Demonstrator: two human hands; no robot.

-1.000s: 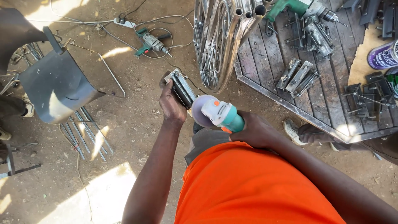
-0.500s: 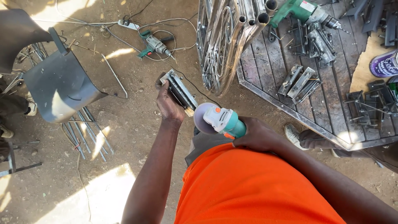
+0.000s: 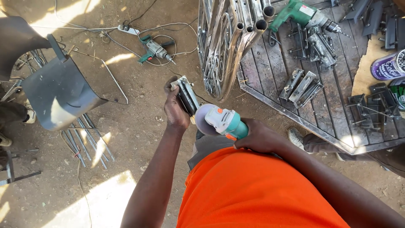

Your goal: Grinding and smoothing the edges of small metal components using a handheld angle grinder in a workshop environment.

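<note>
My left hand (image 3: 175,110) grips a small metal bracket piece (image 3: 186,94) held out over the dirt ground. A teal and white angle grinder (image 3: 223,122) is in my right hand (image 3: 258,137), its disc right beside the lower end of the bracket. Whether the disc touches the metal I cannot tell. My orange shirt (image 3: 253,190) fills the lower middle of the view.
A wooden table (image 3: 274,71) at right carries several metal brackets (image 3: 300,85), a green drill (image 3: 303,14) and a purple can (image 3: 388,65). Curved steel tube frames (image 3: 228,46) lean at its edge. On the ground: another drill (image 3: 155,50), cables, rods (image 3: 84,139), a grey metal chair (image 3: 55,93).
The view has shifted slightly. Both hands stay together, with the grinder held close against the bracket piece.
</note>
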